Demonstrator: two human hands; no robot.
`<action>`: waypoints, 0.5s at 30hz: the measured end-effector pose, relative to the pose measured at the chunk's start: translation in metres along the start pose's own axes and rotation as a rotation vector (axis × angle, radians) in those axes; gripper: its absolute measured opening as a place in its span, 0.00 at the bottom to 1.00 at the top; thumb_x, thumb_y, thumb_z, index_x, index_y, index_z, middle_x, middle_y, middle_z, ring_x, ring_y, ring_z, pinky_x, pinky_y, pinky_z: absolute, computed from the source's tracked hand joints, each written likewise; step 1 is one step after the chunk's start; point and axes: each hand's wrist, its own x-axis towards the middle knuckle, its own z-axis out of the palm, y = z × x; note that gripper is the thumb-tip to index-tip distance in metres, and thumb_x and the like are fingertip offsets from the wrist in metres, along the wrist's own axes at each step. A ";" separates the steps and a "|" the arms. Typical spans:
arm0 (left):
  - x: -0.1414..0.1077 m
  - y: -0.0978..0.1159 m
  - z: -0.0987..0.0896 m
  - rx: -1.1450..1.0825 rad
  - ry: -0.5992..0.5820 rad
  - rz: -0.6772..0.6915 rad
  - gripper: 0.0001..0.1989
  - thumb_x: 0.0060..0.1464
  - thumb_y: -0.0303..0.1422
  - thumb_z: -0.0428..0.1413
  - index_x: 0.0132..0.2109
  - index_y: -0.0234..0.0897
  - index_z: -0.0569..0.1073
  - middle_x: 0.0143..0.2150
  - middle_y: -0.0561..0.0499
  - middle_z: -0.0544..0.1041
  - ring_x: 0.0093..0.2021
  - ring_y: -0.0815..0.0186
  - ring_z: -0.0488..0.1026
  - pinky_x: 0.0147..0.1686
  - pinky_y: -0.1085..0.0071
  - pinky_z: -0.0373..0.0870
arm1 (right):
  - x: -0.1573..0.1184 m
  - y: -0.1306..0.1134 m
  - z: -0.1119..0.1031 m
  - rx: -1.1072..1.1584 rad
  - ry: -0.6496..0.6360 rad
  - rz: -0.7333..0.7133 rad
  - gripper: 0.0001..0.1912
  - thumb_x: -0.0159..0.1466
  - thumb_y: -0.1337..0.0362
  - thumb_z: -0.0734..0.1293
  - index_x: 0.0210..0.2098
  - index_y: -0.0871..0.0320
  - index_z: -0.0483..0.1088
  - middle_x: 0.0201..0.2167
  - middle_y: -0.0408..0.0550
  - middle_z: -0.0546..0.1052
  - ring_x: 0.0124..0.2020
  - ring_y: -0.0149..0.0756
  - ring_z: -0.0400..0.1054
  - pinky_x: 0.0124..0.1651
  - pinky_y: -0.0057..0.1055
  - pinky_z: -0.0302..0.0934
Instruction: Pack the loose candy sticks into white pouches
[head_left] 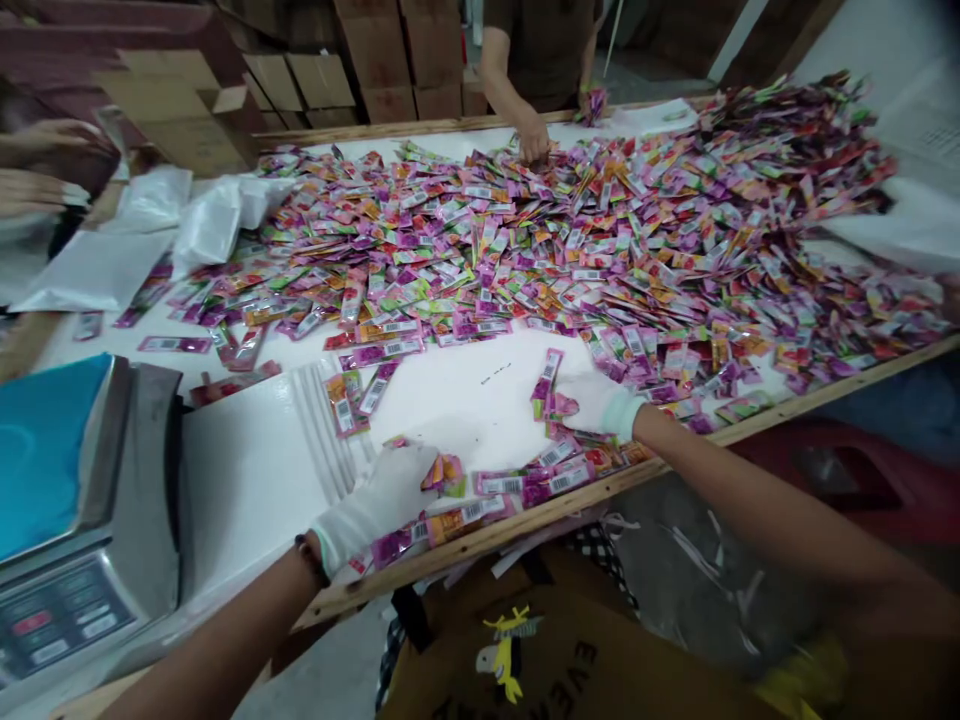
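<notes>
My left hand (394, 492), in a white glove, is closed around a few small printed sachets (448, 474) just above the table's near edge. My right hand (596, 402), also gloved, has its fingers curled on sachets at the right of the bare white patch. A pink and purple sachet (548, 374) sticks up beside its fingertips. Several flat sachets (499, 484) with barcodes lie along the wooden edge between and below my hands. Behind them spreads a large heap of the same sachets (480, 240), thickest at the right.
A scale (142, 480) with a blue top (49, 450) stands at the left, beside a white board (247, 470). Filled clear bags (214, 220) and an open carton (180, 125) are at the back left. Across the table a co-worker's hand (533, 138) reaches into the heap.
</notes>
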 end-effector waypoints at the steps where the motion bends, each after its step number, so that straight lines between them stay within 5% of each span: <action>1: 0.004 -0.001 0.000 0.038 0.037 0.011 0.07 0.53 0.34 0.54 0.38 0.36 0.74 0.40 0.42 0.77 0.41 0.55 0.74 0.43 0.62 0.67 | 0.001 -0.004 0.002 -0.030 0.016 -0.006 0.12 0.58 0.58 0.67 0.36 0.60 0.73 0.43 0.58 0.78 0.48 0.50 0.70 0.53 0.38 0.58; 4: 0.013 -0.005 -0.007 0.157 0.143 0.024 0.09 0.52 0.25 0.51 0.38 0.35 0.75 0.39 0.41 0.78 0.42 0.55 0.75 0.49 0.58 0.65 | 0.002 -0.015 -0.003 -0.039 0.024 -0.007 0.11 0.60 0.61 0.65 0.39 0.61 0.73 0.44 0.60 0.78 0.47 0.52 0.72 0.53 0.43 0.60; 7: 0.020 -0.010 -0.014 0.082 0.207 0.016 0.09 0.53 0.24 0.50 0.37 0.35 0.74 0.34 0.43 0.78 0.39 0.56 0.75 0.51 0.57 0.65 | -0.002 -0.012 -0.014 0.264 0.089 0.015 0.13 0.61 0.60 0.65 0.42 0.60 0.73 0.41 0.57 0.79 0.43 0.49 0.74 0.49 0.41 0.64; 11: 0.030 -0.019 -0.029 -0.490 0.442 -0.056 0.07 0.51 0.35 0.55 0.38 0.38 0.72 0.36 0.49 0.78 0.39 0.60 0.75 0.46 0.63 0.70 | -0.010 0.016 -0.027 1.004 0.351 -0.068 0.21 0.60 0.53 0.67 0.48 0.58 0.71 0.38 0.49 0.80 0.38 0.41 0.74 0.44 0.38 0.69; 15: 0.044 -0.019 -0.053 -0.941 0.538 -0.226 0.14 0.47 0.41 0.56 0.38 0.36 0.71 0.33 0.52 0.76 0.32 0.65 0.73 0.35 0.69 0.71 | -0.019 0.045 -0.041 1.027 0.432 0.022 0.16 0.52 0.54 0.72 0.35 0.59 0.73 0.32 0.47 0.79 0.36 0.41 0.73 0.45 0.39 0.68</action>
